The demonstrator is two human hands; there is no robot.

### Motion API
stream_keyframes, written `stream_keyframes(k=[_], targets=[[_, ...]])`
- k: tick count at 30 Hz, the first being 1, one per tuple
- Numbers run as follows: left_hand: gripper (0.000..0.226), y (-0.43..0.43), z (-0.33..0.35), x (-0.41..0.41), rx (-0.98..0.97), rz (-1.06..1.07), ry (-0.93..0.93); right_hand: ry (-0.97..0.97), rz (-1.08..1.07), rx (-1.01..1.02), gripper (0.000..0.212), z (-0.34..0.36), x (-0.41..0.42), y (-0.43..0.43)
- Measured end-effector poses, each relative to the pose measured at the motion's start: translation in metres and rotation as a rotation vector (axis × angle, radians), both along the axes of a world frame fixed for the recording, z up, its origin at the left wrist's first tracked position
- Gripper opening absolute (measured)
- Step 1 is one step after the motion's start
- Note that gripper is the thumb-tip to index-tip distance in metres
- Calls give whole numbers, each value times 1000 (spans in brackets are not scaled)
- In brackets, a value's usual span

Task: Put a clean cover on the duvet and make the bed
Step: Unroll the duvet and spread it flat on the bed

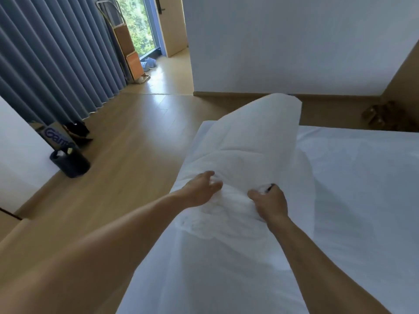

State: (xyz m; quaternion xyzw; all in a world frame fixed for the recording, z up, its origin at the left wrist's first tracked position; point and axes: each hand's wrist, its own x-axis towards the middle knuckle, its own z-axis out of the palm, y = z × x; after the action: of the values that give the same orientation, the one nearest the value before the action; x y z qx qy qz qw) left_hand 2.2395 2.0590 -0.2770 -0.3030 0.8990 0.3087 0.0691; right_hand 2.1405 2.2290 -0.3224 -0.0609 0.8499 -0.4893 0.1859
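A long white roll of duvet and cover (pixel 256 141) lies along the left edge of the bed (pixel 362 177), its far end raised near the foot. My left hand (pixel 201 191) grips bunched white fabric on the roll's left side. My right hand (pixel 269 203) grips the gathered fabric on the right side, fingers curled into it. Between the two hands the cloth is crumpled into tight folds. The white sheet under the roll lies flat to the right.
Wooden floor (pixel 136 143) runs left of the bed. A dark round bin (pixel 70 163) stands by a white cabinet at the left. Grey-blue curtains (pixel 56 60) hang behind. A white wall (pixel 294 41) faces the bed's foot; brown slippers (pixel 383 115) lie at right.
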Motion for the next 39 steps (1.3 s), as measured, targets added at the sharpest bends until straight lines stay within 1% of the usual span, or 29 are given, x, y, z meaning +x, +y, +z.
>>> stream_keyframes(k=[1,3,7,10,13,14,17,19,20,22,24,25,27,30,33,34,35,37,38,39], targets=[[57,-6,4,0,30,33,25,44,31,7,22,7,7,-12],[53,-25,13,3,113,98,92,129,90,42,32,18,21,-36],[49,-79,22,17,277,114,162,218,107,91,38,26,55,-84],[52,-122,19,28,384,98,224,245,93,109,40,25,84,-119],[53,-154,26,33,491,21,220,219,59,125,43,25,119,-153],[54,-163,28,33,510,-9,204,206,59,136,41,25,130,-163],[69,-184,32,30,488,-80,100,109,34,134,34,23,150,-179],[82,-189,32,29,361,-90,39,27,23,57,36,26,162,-180],[94,-189,30,25,308,-81,31,-2,23,2,37,30,167,-180],[115,-182,31,20,226,-73,4,-62,17,-117,31,37,173,-178],[129,-179,27,16,170,-69,-9,-117,-4,-192,20,39,173,-180],[133,-180,25,15,144,-66,-1,-131,-9,-209,23,37,171,-183],[142,-187,20,10,131,-44,-25,-166,-22,-246,38,35,170,-191],[150,-206,11,-1,174,14,-81,-200,-18,-246,45,23,168,-204],[150,-236,2,-10,214,38,-67,-73,-122,-143,51,14,156,-222],[146,-248,-1,-12,215,32,-45,-36,-184,-66,59,11,149,-229],[135,-262,-5,-15,219,18,-20,-23,-223,31,71,9,143,-236],[103,-292,-14,-21,235,-22,31,-93,-235,193,107,3,134,-252],[93,-307,-17,-23,258,-32,39,-147,-238,197,126,-2,129,-261],[87,-322,-20,-26,298,-36,40,-210,-247,141,139,-6,123,-271]])
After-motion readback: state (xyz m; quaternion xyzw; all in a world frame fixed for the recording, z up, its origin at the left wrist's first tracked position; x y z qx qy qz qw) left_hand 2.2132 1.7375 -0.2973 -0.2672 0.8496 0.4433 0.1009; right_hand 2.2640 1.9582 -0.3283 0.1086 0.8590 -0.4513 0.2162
